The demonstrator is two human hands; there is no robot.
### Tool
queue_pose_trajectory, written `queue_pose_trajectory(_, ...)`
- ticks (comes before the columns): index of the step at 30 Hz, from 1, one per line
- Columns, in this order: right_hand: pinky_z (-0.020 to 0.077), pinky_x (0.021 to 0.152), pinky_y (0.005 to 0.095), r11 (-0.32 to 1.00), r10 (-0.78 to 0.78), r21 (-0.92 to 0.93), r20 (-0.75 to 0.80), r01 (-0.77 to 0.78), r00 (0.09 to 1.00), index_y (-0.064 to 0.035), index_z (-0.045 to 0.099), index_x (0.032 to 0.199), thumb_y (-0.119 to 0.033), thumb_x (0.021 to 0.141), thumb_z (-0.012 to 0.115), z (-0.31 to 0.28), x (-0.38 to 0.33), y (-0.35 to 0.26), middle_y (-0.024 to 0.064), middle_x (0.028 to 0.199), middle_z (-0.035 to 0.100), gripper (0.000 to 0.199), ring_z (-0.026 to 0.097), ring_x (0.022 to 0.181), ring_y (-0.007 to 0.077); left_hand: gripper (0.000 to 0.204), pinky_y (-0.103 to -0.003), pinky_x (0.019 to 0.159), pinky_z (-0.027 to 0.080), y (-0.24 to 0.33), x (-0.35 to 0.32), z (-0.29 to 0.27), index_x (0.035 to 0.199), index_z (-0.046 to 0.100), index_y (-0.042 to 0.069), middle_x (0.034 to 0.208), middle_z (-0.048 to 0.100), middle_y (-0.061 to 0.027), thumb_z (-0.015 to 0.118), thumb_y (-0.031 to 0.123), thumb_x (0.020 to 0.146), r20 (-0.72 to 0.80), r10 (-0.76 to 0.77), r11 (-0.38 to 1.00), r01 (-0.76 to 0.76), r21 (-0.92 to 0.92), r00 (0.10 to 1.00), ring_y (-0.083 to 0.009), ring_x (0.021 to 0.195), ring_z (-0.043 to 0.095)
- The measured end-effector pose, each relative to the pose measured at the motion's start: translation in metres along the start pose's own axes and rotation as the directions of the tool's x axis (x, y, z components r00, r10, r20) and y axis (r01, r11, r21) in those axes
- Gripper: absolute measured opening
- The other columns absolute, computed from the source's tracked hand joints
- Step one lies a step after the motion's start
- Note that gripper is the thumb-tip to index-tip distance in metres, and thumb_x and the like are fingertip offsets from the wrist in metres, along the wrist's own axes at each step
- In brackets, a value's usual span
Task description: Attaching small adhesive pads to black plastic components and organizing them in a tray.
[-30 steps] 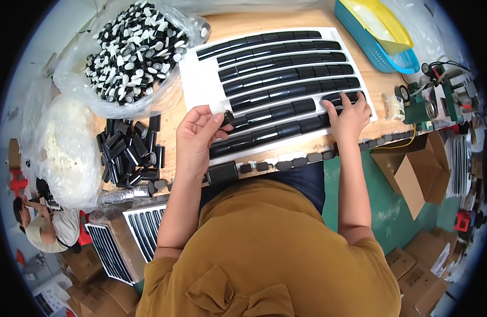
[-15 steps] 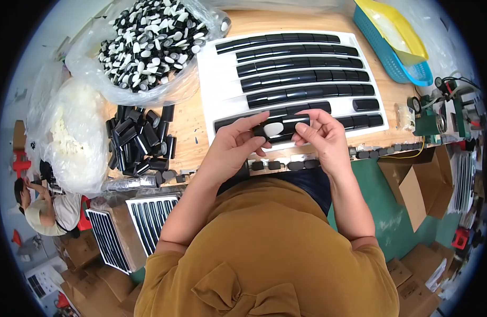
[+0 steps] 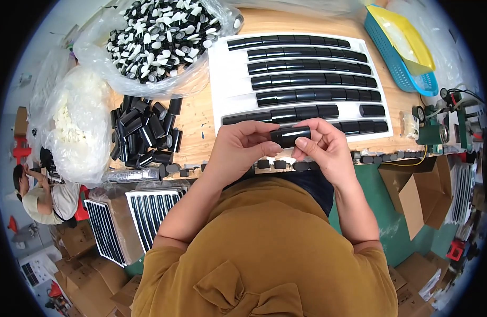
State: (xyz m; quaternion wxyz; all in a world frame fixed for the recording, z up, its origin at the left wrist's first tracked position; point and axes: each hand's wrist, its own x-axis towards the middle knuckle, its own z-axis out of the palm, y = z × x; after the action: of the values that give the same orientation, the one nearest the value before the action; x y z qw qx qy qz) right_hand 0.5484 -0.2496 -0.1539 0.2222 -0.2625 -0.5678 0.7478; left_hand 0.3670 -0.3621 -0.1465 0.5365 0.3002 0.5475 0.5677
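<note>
A glossy black cylinder (image 3: 290, 136) lies level between my two hands, above the near edge of a white tray. My left hand (image 3: 242, 150) has its thumb and fingers closed at the left end. At the right end, my right hand (image 3: 326, 147) pinches it between thumb and fingers, hiding that tip. Behind and beneath them, the white tray (image 3: 227, 82) holds several rows of similar black cylinders (image 3: 312, 81). One single cylinder (image 3: 372, 110) sits apart at the right of a row, with a gap to its left.
Loose black tubes (image 3: 140, 129) lie heaped left of the tray. Behind them, a clear bag (image 3: 183, 84) holds black and white caps; another bag (image 3: 74, 132) holds small off-white pieces. A blue basket (image 3: 383, 50) stands far right. Dark pieces (image 3: 280, 165) line the near table edge.
The white oval face that showed on the held piece is now out of sight; the piece shows as a plain black cylinder. The view has shifted slightly.
</note>
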Motion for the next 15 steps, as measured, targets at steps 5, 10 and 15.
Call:
queue_pose_trajectory(5,0.0518,0.065,0.0210,1.000,-0.024,0.018,-0.007,0.024,1.000,0.0023,0.056,0.115,-0.006,0.092,0.062,0.002,-0.005,0.002,0.0066,0.081,0.066,0.025,0.063,0.070,0.0096,0.031,-0.027,0.075,0.058,0.002,0.000,0.001,0.112,0.063,-0.006,0.090,0.070,-0.0126,0.068,-0.007,0.081,0.029,0.009,1.000,-0.010,0.021,1.000,-0.0183,0.083,0.070)
queue_pose_trajectory(10,0.0519,0.065,0.0215,0.996,-0.046,-0.077,0.028,0.048,0.999,0.0027,0.055,0.115,-0.005,0.092,0.062,0.006,-0.007,0.000,0.0063,0.081,0.066,0.025,0.063,0.069,0.0094,0.029,-0.025,0.073,0.056,0.003,-0.003,0.001,0.110,0.065,-0.005,0.091,0.070,-0.0113,0.068,-0.007,0.081,0.044,0.015,0.993,-0.020,0.116,0.999,-0.0158,0.081,0.069)
queue_pose_trajectory(15,0.0525,0.065,0.0219,0.999,0.023,0.029,0.022,-0.024,0.999,0.0026,0.055,0.115,-0.009,0.092,0.062,0.004,-0.006,0.011,0.0069,0.083,0.066,0.027,0.065,0.072,0.0111,0.031,-0.024,0.072,0.055,0.002,0.001,-0.008,0.111,0.065,-0.005,0.093,0.070,-0.0097,0.069,-0.008,0.080,0.075,-0.020,0.999,0.017,0.041,0.997,-0.0129,0.080,0.068)
